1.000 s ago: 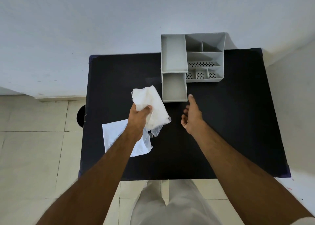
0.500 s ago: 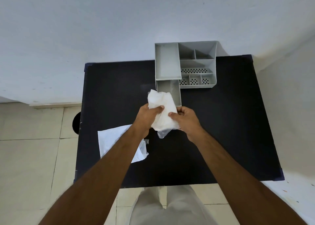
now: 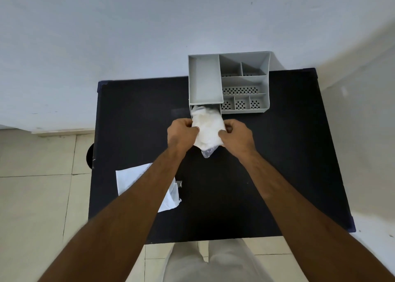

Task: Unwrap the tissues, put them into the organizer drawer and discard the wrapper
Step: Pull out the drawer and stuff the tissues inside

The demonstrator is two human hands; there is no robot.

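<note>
Left hand (image 3: 181,133) and right hand (image 3: 236,135) each pinch a side of the tissues (image 3: 207,130), holding the bundle over the organizer drawer (image 3: 219,110), apparently to feed it in lengthwise; a clear wrapper (image 3: 207,152) tail trails opposite.

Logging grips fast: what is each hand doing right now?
Left hand: closed on the tissue bundle, at its left side.
Right hand: closed on the same bundle, at its right side.
</note>
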